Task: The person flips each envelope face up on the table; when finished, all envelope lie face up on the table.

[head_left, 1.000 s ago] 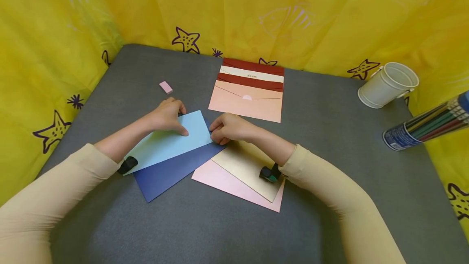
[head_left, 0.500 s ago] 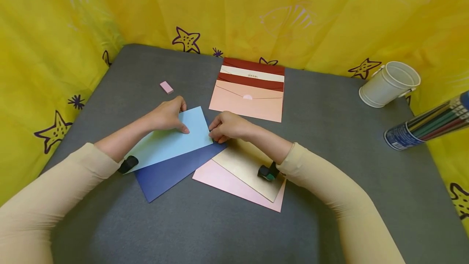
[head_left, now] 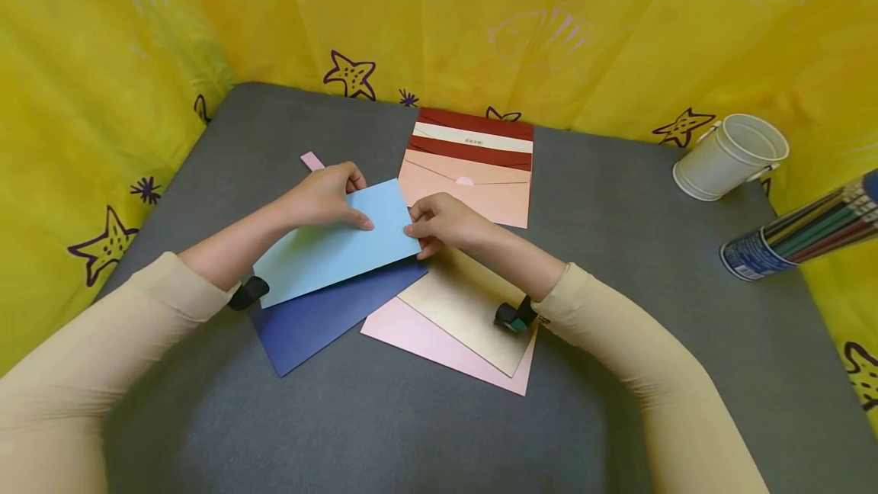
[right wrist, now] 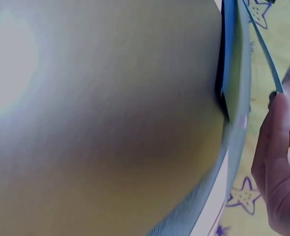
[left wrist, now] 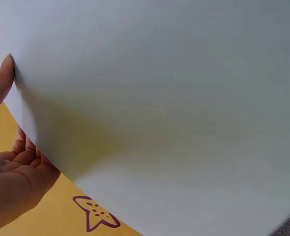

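Yellow cloth (head_left: 439,14) printed with starfish and fish hangs behind and beside the dark grey table (head_left: 439,433) I have in view. The light blue paper (head_left: 350,261) is in both hands, tilted and raised off the dark blue paper (head_left: 312,338), which it partly covers. My left hand (head_left: 325,193) grips its far edge, thumb on the face and fingers behind; my right hand (head_left: 449,221) pinches the right-hand edge near the corner. I can't tell whether the light blue paper is an envelope or a plain card.

I read the step in hand as picking this one piece out from the papers about it. As I judge it, the next move calls for carrying it level in both grips, high enough that its lower edge doesn't drag the dark blue paper, or the gold paper (head_left: 466,307) that lies over the pink paper (head_left: 405,334).

Of the containers, the white pail (head_left: 709,166) stands at the far right; I see nothing rising above its rim, and its bottom is hidden from me. Nearer on that side, the blue cup (head_left: 749,254) holds a bunch of pencils (head_left: 805,226), their ends reaching the edge of my view. Beyond my hands, the peach envelope (head_left: 473,200) lies flat, with white and red ones overlapping behind it.
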{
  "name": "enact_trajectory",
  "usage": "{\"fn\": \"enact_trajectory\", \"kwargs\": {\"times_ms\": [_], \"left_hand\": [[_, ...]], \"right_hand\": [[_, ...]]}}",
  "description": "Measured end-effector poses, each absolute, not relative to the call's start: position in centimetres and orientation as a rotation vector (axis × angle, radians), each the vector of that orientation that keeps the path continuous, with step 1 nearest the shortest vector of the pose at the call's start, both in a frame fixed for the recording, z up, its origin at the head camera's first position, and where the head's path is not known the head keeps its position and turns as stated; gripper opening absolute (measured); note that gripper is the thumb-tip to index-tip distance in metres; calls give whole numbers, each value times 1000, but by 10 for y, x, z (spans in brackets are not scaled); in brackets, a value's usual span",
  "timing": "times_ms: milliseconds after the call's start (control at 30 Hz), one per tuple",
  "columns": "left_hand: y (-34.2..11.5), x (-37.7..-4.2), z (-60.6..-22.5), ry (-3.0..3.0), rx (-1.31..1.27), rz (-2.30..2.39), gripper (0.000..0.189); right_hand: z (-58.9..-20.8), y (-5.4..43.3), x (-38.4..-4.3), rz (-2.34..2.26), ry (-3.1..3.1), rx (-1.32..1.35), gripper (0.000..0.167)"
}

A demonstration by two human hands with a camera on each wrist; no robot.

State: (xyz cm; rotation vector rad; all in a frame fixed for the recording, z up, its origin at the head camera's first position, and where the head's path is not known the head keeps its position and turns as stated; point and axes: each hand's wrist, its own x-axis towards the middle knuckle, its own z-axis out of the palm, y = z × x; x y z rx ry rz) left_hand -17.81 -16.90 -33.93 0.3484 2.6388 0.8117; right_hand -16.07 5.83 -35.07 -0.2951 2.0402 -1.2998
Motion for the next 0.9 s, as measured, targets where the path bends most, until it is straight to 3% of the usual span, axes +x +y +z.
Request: {"fn": "enact_trajectory", "kwargs": {"times_ms": [900], "left_hand": [[-185, -198, -347, 2478, 67, 1123, 40]], "right_hand": [[-353, 178, -175, -1348, 2138, -194, 14]]}}
